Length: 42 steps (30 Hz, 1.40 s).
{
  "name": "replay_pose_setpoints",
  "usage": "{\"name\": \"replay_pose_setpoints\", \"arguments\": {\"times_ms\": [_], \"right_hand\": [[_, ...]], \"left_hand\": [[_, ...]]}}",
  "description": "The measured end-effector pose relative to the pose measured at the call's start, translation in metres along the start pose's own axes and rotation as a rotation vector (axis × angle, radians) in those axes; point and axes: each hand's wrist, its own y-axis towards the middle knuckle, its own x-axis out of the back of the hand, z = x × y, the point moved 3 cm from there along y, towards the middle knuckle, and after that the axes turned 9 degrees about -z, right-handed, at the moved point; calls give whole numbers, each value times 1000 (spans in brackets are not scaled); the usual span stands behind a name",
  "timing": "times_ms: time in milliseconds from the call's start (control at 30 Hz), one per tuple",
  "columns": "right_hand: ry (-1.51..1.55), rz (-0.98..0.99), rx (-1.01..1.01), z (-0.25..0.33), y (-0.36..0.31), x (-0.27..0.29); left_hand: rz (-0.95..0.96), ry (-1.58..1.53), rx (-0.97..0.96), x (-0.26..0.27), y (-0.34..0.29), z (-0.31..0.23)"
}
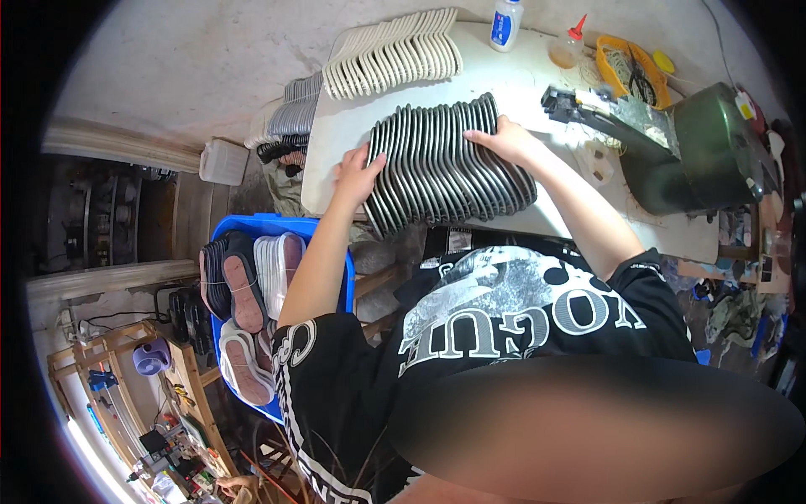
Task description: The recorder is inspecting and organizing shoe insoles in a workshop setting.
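Note:
A long row of black shoe soles (445,164), packed face to face on their edges, lies across the near part of the white table (512,80). My left hand (359,176) presses on the row's left end, thumb over the near face and fingers around the outer side. On the right, my right hand (508,141) grips the row near its far right corner, its thumb laid over the soles' edges and the other fingers partly hidden. Behind them stands a similar row of cream-white soles (395,59), touched by neither hand.
Grey soles (298,105) are stacked at the table's left edge. A dark green sewing machine (705,151) occupies the right side. Behind it are a yellow basket (617,55), a red-tipped squeeze bottle (568,50) and a white bottle (505,27). A blue bin (332,227) with bundled soles stands lower left.

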Motion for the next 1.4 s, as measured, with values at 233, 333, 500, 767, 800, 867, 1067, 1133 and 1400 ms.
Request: {"name": "replay_pose_setpoints", "arguments": {"times_ms": [233, 333, 500, 767, 800, 867, 1067, 1133, 1400], "right_hand": [[701, 230, -185, -20, -19, -17], [657, 88, -228, -9, -41, -2], [837, -169, 213, 19, -71, 29], [503, -393, 528, 16, -102, 8], [490, -342, 466, 18, -99, 9], [606, -299, 462, 28, -97, 23], [268, -369, 355, 28, -93, 27], [266, -367, 399, 30, -75, 27], [334, 92, -13, -8, -23, 1]], "left_hand": [[184, -373, 38, -11, -13, -12], [154, -863, 129, 4, -43, -47], [-109, -732, -302, 60, -60, -88], [-285, -91, -698, 74, -84, -83], [-258, -158, -667, 71, -86, -92], [-50, -915, -212, 59, -91, -111], [-215, -284, -145, 59, -61, -115], [-163, -155, -53, 62, -33, -115], [326, 65, 66, 40, 41, -98]]}}
